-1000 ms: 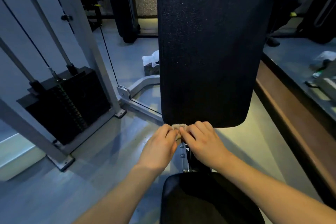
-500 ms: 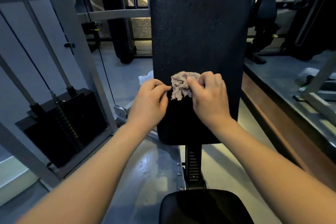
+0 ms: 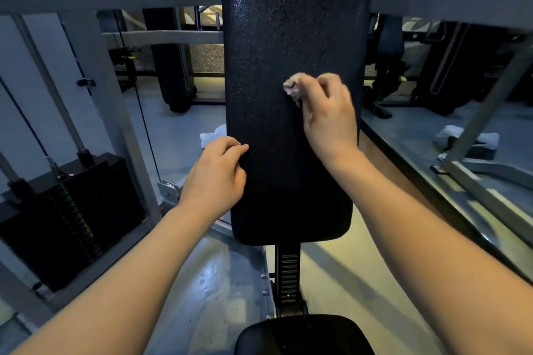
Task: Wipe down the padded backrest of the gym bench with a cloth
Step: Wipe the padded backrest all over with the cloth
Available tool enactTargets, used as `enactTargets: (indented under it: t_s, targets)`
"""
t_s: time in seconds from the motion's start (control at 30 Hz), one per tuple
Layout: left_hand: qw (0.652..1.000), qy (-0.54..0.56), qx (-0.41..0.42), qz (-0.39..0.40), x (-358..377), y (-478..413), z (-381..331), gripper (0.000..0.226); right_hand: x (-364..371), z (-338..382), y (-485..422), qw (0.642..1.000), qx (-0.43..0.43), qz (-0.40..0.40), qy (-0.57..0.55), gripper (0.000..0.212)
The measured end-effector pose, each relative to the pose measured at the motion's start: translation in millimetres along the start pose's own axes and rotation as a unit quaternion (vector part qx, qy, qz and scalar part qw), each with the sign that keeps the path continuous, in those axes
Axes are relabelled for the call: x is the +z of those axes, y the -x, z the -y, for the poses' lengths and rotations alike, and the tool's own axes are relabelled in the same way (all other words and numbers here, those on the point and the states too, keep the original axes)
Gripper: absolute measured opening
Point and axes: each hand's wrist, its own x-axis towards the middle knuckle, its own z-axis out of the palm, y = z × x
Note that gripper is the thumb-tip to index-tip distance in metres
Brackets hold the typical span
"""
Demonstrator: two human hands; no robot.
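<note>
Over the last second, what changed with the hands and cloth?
The cloth moved up the backrest from its lower edge, now gripped by the right hand alone. The left hand let go and touches the backrest's left edge. The seat stayed put.

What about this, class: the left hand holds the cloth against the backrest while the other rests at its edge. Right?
No: the head view shows the right hand holding the cloth against the backrest; the left hand rests at its edge.
</note>
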Motion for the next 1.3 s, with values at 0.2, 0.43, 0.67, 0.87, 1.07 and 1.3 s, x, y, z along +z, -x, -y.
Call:
enactTargets:
  t_s: [0.2, 0.43, 0.67, 0.87, 1.07, 1.3]
  targets:
    - [1.0, -0.012, -0.017, -0.008, 6.7, 1.2, 1.7, 0.046, 11.9, -14.3, -51.9, 0.997, 0.039, -0.03, 0.054, 0.035]
    - [1.0, -0.016, -0.004, -0.012, 15.7, 10.8, 4.6, 0.054, 13.5, 16.8, 62.0, 0.987, -0.109, 0.122, 0.004, 0.031]
    - [0.999, -0.025, -0.003, 0.026, 3.5, 8.9, 2.4, 0.054, -10.5, -5.5, -14.0, 0.996, -0.088, 0.028, -0.013, 0.022]
    - [0.998, -0.036, -0.011, 0.049, -4.6, 8.9, 0.9, 0.056, 15.2, 17.6, -104.5, 0.999, 0.005, -0.034, 0.028, 0.031]
    - [0.998, -0.035, -0.01, 0.051, -2.8, 9.0, 1.9, 0.055, 28.4, 26.0, -18.1, 0.991, -0.116, 0.059, 0.006, 0.036]
    - [0.997, -0.041, -0.005, 0.067, -6.3, 15.3, 0.3, 0.052, -12.9, -3.8, 88.5, 0.933, -0.257, 0.251, -0.009, 0.028]
